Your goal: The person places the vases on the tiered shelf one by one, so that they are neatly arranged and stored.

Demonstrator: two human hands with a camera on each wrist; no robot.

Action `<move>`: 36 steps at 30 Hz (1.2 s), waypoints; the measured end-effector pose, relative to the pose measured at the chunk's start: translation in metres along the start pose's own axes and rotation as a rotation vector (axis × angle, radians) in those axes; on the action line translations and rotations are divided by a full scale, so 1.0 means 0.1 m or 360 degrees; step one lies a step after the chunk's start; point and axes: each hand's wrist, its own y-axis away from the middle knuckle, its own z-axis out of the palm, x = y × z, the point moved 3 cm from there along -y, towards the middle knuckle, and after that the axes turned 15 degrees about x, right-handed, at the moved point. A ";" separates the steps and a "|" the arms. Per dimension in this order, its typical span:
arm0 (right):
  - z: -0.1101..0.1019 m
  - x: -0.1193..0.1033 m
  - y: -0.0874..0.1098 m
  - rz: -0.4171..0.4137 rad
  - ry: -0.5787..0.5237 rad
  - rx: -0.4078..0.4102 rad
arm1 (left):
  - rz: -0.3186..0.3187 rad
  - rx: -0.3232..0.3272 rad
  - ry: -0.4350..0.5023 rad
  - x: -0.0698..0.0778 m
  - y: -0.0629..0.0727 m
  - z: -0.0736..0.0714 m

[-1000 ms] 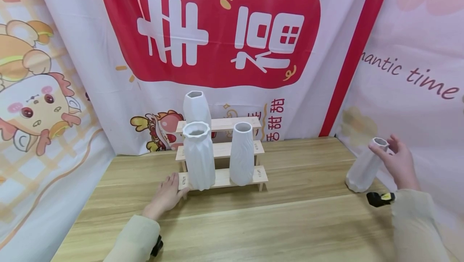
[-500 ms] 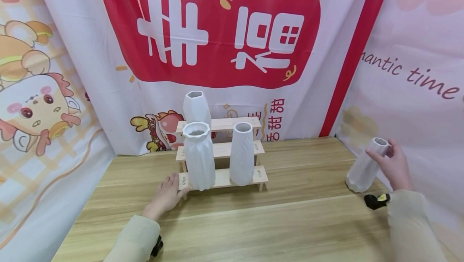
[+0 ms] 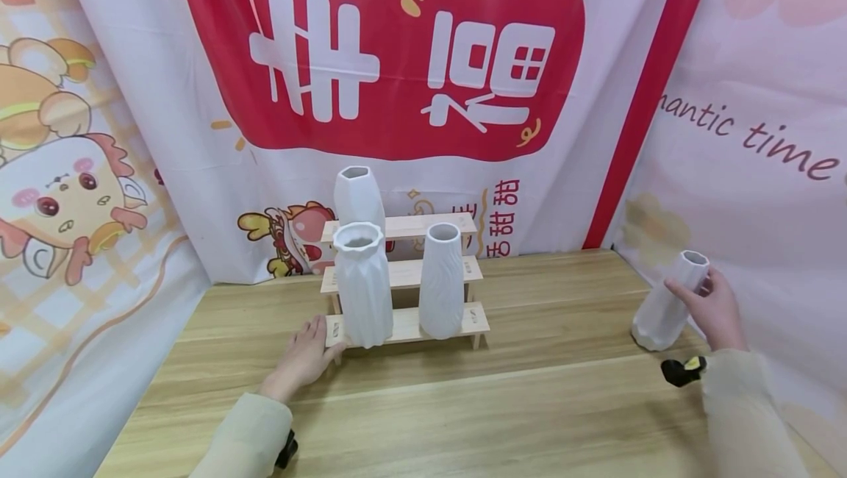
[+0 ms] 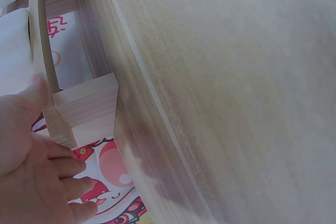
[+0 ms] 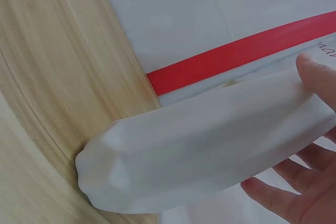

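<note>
My right hand grips a white faceted vase near its neck, thumb on one side and fingers on the other. The vase's base is at the table's right side; in the right wrist view the faceted vase spans the picture. At the left end of a three-step wooden stand, my left hand holds the lowest board's corner between thumb and fingers. A fluted vase and a wavy-textured vase stand on the lowest step. An angular-mouthed vase is on the top step, its lower part hidden.
The stand rests on a wood-grain table. Behind it hangs a printed cloth with a large red patch, and more printed cloth closes off the right side. Black wrist straps show at both sleeves.
My right hand has moved left and in around the faceted vase's neck, its thumb sliding further across the front. The vase, the stand and my left hand have stayed in place.
</note>
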 end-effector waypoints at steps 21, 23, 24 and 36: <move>-0.01 0.00 0.02 -0.0019 0.0052 0.0132 | 0.0000 0.0000 0.0006 -0.02 -0.02 0.03; -0.01 -0.01 0.03 -0.0017 0.0063 0.0138 | -0.0003 0.0000 0.0010 -0.02 -0.02 0.03; -0.01 -0.01 0.04 -0.0017 0.0064 0.0143 | -0.0004 -0.0001 0.0012 -0.02 -0.01 0.03; 0.01 -0.07 0.02 -0.0027 0.0042 0.0163 | -0.0004 -0.0010 0.0020 0.00 -0.01 0.02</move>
